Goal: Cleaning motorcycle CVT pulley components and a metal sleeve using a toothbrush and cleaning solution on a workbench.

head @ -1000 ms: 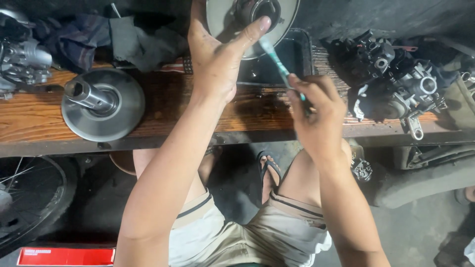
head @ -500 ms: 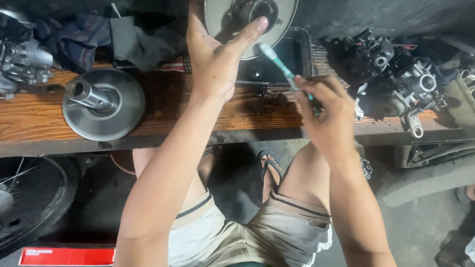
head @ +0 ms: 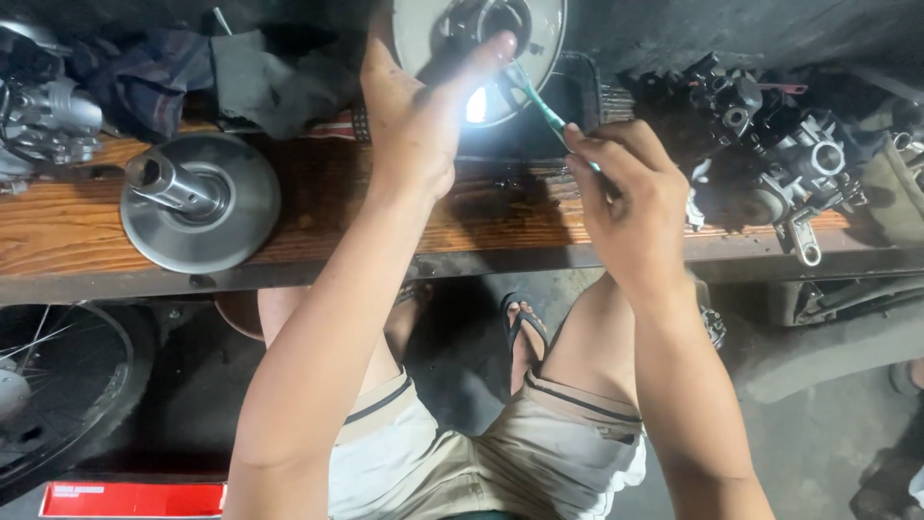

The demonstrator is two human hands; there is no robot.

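Note:
My left hand (head: 414, 116) holds a round metal pulley disc (head: 539, 39) by its lower rim, tilted up over a dark tray (head: 577, 91). My right hand (head: 630, 197) grips a green toothbrush (head: 534, 96), whose bristle end reaches up against the disc's face. A bright glare spot shows on the disc where brush and thumb meet. Both hands are above the wooden workbench (head: 58, 231).
A second pulley half with a shaft (head: 197, 197) lies on the bench at left. Dark rags (head: 260, 77) and an engine part (head: 43, 120) sit at the back left, an engine block (head: 770, 164) at right. A wheel (head: 48, 385) stands on the floor.
My right hand has shifted slightly with the toothbrush along the disc's face. My left hand keeps the disc steady.

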